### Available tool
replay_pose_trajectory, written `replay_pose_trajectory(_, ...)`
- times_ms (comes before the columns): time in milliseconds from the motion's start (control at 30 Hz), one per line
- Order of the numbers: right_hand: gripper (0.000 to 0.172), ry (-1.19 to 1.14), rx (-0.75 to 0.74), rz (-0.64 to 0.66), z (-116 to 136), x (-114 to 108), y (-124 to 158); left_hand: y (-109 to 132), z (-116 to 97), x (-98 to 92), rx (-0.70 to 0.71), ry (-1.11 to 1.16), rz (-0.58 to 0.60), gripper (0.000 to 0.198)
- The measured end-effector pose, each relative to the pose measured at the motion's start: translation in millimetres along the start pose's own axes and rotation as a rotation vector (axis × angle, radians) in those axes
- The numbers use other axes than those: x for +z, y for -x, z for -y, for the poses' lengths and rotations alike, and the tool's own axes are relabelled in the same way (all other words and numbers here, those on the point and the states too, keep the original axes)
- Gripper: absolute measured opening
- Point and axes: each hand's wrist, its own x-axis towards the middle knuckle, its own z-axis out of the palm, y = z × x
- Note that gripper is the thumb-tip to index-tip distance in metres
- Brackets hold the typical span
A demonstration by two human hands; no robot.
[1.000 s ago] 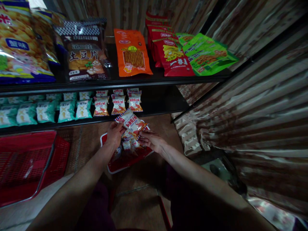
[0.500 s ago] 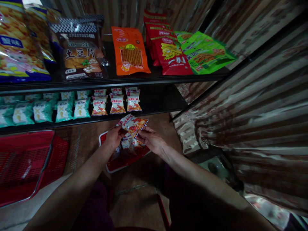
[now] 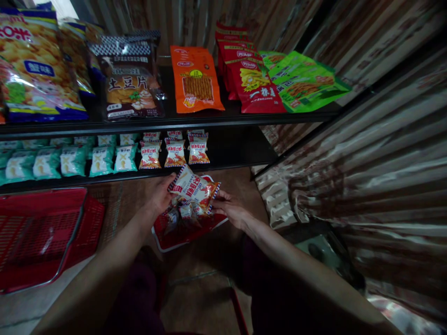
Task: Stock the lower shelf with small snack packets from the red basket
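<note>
Both my hands hold small red-and-white snack packets (image 3: 193, 188) just above a red tray (image 3: 181, 232) on the floor. My left hand (image 3: 159, 195) grips the left end of the packets, fingers closed. My right hand (image 3: 228, 208) pinches their right end. More of the same packets (image 3: 185, 211) lie in the tray beneath. Matching packets (image 3: 174, 153) stand in rows on the lower black shelf (image 3: 223, 164) right behind my hands.
Teal packets (image 3: 70, 160) fill the lower shelf's left. The upper shelf carries large snack bags: brown (image 3: 131, 90), orange (image 3: 195, 79), red (image 3: 256, 83), green (image 3: 303, 81). A red shopping basket (image 3: 42, 237) sits on the floor at left. Corrugated metal wall (image 3: 366, 153) closes the right.
My hands have drawn the packets slightly right and fanned them flatter above the tray. The view shifted a little downward.
</note>
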Motion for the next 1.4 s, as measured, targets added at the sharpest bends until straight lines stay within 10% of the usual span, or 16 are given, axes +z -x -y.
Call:
replay_pose_trajectory(200,0.037,0.174,-0.013,0.028,-2.8,-4.8,0.8,-6.4,7.9,-12.8,0.08,-0.167,0.102,0.043)
replay_pose_trajectory(733,0.037,0.128,-0.058,0.031,0.7,3.2,3.5,-20.0,21.7,-14.9,0.483,-0.521,-0.14,0.013)
replay_pose_trajectory(1400,0.039,0.017,-0.095,-0.206,6.9,-3.4,-4.3,-6.9,19.7,-3.0,0.488,-0.527,-0.042,0.015)
